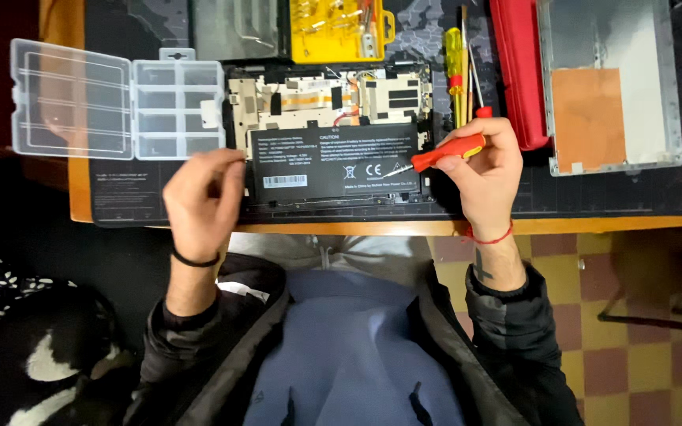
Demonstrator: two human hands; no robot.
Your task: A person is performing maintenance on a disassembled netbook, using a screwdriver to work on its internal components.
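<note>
An opened laptop base (329, 99) lies on a dark work mat, its circuit boards bare and a flat black battery (333, 163) across its near half. My right hand (487, 170) grips a small red and orange screwdriver (447, 151); its thin metal tip points left and down over the battery's right part. My left hand (203, 197) rests at the laptop's near left corner with fingers curled; whether it pinches something small cannot be made out.
A clear plastic compartment box (116, 99) lies open at the left. At the back sit a yellow parts tray (341, 30), yellow-handled screwdrivers (455, 67), a red case (518, 71) and a grey laptop cover panel (613, 87). The table edge (357, 229) runs near my lap.
</note>
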